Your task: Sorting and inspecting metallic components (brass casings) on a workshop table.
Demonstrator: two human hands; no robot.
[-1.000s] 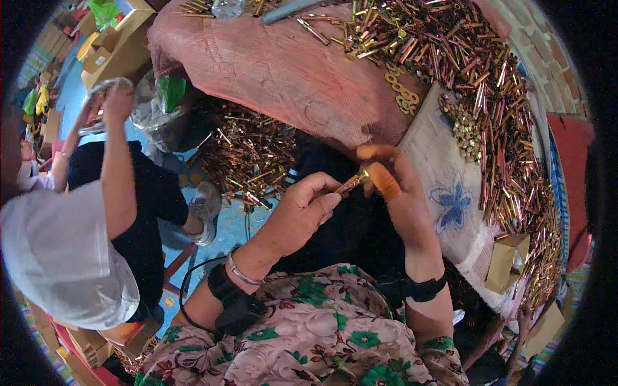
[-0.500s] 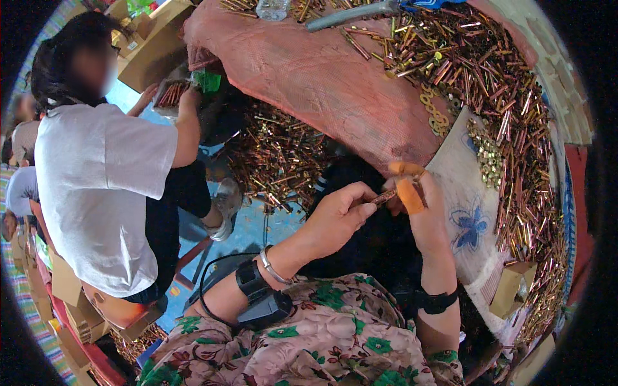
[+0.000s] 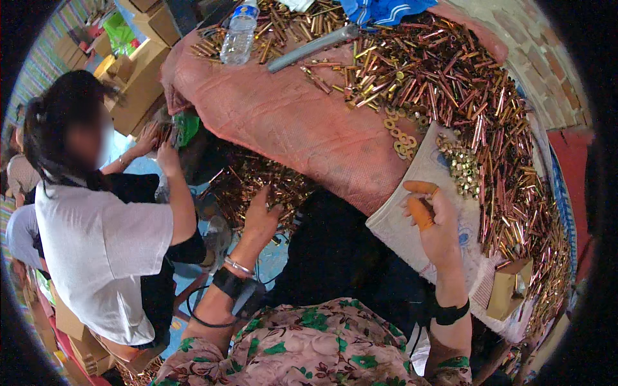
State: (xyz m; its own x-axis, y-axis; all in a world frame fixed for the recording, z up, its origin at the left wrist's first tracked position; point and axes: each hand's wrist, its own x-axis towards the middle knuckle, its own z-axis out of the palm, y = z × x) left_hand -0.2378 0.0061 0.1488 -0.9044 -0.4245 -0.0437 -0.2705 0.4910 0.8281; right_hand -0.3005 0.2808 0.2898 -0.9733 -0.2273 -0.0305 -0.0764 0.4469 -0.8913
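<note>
My left hand (image 3: 261, 219) reaches over a heap of brass-coloured metal bolts (image 3: 241, 183) on the far left, its fingers apart and nothing visible in them. To the right, my right hand (image 3: 438, 225) hovers above a white cloth (image 3: 399, 225) with a blue pattern. Orange covers (image 3: 421, 212) wrap two of its fingers, which are bent but apart, with nothing seen between them. Near that hand lie a cluster of small nuts (image 3: 460, 168) and several flat washers (image 3: 400, 136). A long pile of bolts and sleeves (image 3: 450, 83) curves round the far and right side.
A pinkish mesh sack (image 3: 277, 122) spreads across the middle. On it stand a clear bottle (image 3: 239, 35) and a grey rod (image 3: 312, 48). A co-worker (image 3: 106, 238) in a white shirt sits close on my left, handling something. A small cardboard box (image 3: 508, 289) sits at right.
My hands, together around a bolt before, have come apart. The left moved left to the heap, and the bolt is no longer seen in my hands. The view has shifted too.
</note>
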